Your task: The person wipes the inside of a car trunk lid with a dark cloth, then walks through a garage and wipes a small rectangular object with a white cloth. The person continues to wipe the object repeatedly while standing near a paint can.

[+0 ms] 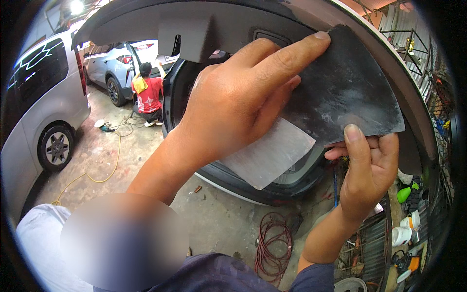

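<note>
A sheet of black sandpaper (348, 80), smeared with whitish dust, is held up between my hands at the right of the head view. My left hand (238, 97) has its index finger stretched along the upper left edge of the sheet, its other fingers curled below. From under that hand sticks out a light grey flat rectangular piece (272, 155); how it is gripped is hidden. My right hand (367, 170) pinches the sandpaper's lower edge, thumb in front and fingers behind.
A raised car tailgate (233, 24) arches overhead, the vehicle's rear (253, 190) below it. A coiled red hose (273, 243) lies on the concrete. Left stand a silver van (46, 112) and a light blue car (107, 68), where a person in red (147, 95) crouches. White tubs (401, 235) stand right.
</note>
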A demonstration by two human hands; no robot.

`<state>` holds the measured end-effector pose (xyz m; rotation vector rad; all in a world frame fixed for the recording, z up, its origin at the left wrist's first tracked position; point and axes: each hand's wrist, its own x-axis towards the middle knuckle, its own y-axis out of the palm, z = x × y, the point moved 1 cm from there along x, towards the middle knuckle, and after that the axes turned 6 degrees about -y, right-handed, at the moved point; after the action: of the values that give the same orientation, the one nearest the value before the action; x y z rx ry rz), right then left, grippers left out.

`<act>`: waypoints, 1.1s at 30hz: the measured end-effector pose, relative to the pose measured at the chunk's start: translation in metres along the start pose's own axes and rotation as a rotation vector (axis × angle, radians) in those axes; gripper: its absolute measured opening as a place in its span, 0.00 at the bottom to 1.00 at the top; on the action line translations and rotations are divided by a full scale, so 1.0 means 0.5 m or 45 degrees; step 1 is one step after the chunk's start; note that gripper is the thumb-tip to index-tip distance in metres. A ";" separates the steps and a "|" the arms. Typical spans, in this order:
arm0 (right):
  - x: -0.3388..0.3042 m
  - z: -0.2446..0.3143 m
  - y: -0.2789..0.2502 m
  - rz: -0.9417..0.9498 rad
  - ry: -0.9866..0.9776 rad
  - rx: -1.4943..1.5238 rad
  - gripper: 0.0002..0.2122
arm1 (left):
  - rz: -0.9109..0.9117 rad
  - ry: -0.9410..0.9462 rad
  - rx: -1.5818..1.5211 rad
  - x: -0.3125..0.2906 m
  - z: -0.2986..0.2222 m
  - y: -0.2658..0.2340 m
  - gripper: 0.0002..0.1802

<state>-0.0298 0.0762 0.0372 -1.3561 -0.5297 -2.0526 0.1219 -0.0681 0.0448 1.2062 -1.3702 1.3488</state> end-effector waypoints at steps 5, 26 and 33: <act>0.012 0.000 0.011 0.023 -0.005 0.062 0.11 | -0.069 0.079 0.056 0.004 0.007 -0.006 0.29; 0.013 -0.009 0.014 0.038 0.001 0.044 0.10 | -0.078 0.053 0.035 0.006 0.013 0.000 0.28; 0.026 -0.023 0.016 0.136 -0.038 0.052 0.10 | -0.126 0.040 0.032 0.013 -0.014 -0.023 0.30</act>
<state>-0.0358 0.0598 0.0444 -1.3632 -0.4988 -1.9286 0.1316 -0.0612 0.0536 1.2478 -1.2586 1.3140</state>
